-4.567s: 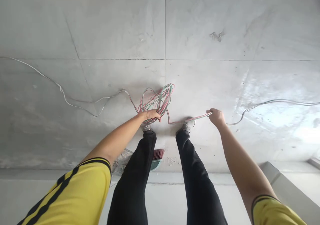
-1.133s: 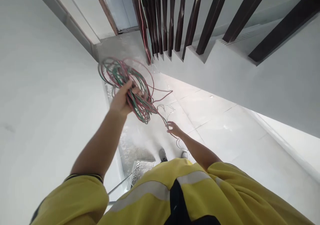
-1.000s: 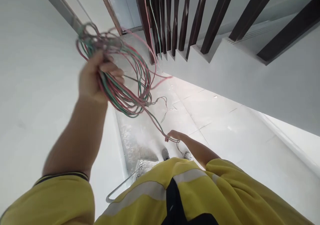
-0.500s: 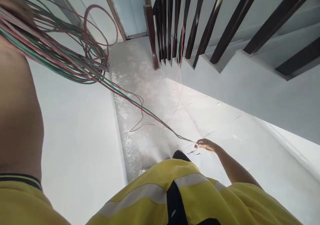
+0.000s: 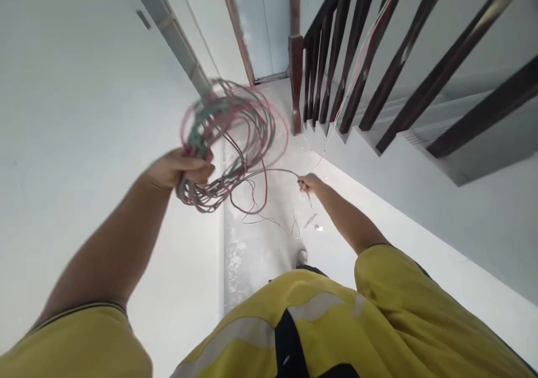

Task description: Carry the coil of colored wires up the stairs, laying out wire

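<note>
A loose coil of red and green electrical wire [image 5: 252, 109] hangs in front of me, partly blurred. Wrapped round the coil's left side is my left hand [image 5: 189, 168], closed. From the coil a few strands run to my right hand [image 5: 309, 183], whose fingers are pinched shut on the wire ends. A short length dangles below those fingers. Thin loose wire [image 5: 260, 219] trails on the floor beneath the coil.
A dark wooden stair railing [image 5: 296, 87] rises on the right, with red and green wires [image 5: 361, 59] running down past its balusters. A pale door [image 5: 263, 25] stands ahead. White wall [image 5: 84, 87] is close on my left. Small debris [image 5: 319, 228] lies on the floor.
My left hand has brought the coil down from the upper left to the middle. My right hand has moved up and closer to it, so the wire between them is shorter and slacker.
</note>
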Available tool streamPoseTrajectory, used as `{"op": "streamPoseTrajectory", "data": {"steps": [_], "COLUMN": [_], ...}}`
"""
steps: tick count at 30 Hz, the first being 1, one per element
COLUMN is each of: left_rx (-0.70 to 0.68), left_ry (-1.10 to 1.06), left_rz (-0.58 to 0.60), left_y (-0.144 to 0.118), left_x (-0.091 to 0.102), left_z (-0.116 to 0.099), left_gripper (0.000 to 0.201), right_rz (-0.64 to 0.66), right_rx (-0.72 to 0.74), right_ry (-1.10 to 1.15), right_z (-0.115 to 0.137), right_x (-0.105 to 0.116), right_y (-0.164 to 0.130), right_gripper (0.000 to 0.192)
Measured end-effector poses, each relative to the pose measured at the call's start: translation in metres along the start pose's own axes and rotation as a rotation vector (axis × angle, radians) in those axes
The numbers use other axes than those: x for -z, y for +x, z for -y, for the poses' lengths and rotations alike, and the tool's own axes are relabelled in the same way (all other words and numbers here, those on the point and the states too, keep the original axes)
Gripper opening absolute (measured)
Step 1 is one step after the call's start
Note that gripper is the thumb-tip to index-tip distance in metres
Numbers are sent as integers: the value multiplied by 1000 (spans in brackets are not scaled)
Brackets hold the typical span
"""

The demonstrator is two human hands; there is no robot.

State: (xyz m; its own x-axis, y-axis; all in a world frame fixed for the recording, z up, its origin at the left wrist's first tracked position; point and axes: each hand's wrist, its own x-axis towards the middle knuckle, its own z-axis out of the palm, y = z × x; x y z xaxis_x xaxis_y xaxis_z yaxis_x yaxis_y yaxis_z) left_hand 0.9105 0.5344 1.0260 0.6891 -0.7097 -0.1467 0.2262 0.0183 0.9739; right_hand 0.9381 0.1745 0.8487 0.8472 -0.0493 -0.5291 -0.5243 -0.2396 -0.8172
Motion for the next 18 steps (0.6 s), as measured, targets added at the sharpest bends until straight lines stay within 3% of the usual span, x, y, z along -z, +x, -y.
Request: {"op": "streamPoseTrajectory", "data": {"steps": [3, 5, 7, 9, 12, 14, 16, 18], "left_rx": [185, 172, 82, -2, -108, -163, -166, -149], "left_ry": [24, 1, -112, -248, -366, -415, -461, -502], "left_rz": [-42, -113, -213, -282, -264, -220, -219, -260], "left_y": [45, 80, 117, 151, 196, 222, 245, 266], "left_x": [5, 10, 22, 40, 79, 112, 149, 189], "left_z": [42, 67, 86, 96, 90, 74, 51, 25], "left_gripper": [32, 31, 25, 23, 32, 33, 28, 18], "right_rz": [88, 235, 370, 379, 188, 84, 91, 76], "right_rx": [87, 159, 191, 192, 259, 345, 416, 464], "right_ry": [174, 408, 621, 709, 747, 682, 550, 393], "right_z": [99, 153, 197, 232, 280, 311, 338, 354], "right_x": [8, -1, -25, -62, -118, -136, -130, -101], "right_y": [28, 30, 28, 31, 57, 87, 119, 149], "right_gripper": [20, 17, 17, 20, 26, 31, 30, 19]}}
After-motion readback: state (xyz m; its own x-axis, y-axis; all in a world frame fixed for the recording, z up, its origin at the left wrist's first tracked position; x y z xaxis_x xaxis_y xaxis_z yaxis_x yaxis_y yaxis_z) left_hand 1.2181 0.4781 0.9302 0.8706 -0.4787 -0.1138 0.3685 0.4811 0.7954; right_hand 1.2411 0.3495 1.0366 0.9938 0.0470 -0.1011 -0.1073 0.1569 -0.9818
